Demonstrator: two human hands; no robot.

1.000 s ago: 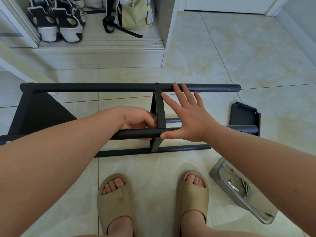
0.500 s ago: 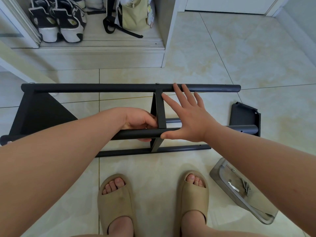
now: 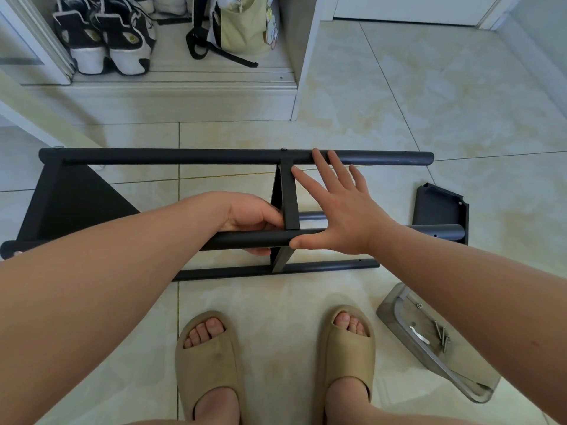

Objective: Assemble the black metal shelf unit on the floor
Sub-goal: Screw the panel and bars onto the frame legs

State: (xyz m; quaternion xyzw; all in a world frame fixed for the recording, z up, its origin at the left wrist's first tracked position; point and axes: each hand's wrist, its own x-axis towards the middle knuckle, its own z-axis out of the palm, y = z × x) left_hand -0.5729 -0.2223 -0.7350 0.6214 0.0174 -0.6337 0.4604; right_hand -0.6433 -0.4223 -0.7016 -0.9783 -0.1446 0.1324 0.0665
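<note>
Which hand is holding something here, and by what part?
The left hand grips the shelf frame by its near tube, just left of the crossbar. The right hand lies open across the frame, fingers straight, gripping nothing.

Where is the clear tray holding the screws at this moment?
In the head view, the clear tray lies on the floor at lower right, beside the right slipper.

Your shelf frame is matte black all over, and so is the loose panel. The floor is glossy cream tile with pale yellowish marbling and thin grey grout lines. Your slippers are plain tan. The sneakers are black and white, the bag pale yellow-green with black straps, the tray smoky clear grey, its screws silver.
</note>
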